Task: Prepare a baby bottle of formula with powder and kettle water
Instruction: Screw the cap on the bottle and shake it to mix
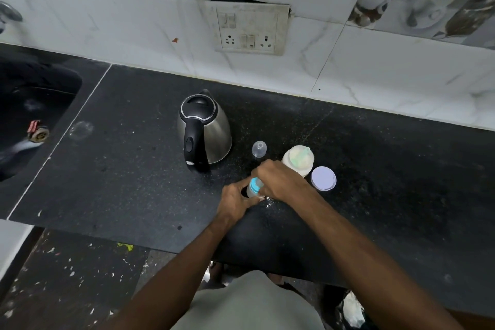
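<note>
Baby bottle [254,188] stands up on black counter [128,169], blue ring on top. Left hand [235,199] wraps bottle's bottom. Right hand [278,181] grips top. Kettle [205,128] near.

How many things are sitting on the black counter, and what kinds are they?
Steel kettle with black handle: 1
Baby bottle with blue collar, held by left hand and right hand: 1
Clear dome bottle cap: 1
Open jar of pale powder: 1
Round lilac lid: 1
Total: 5
</note>
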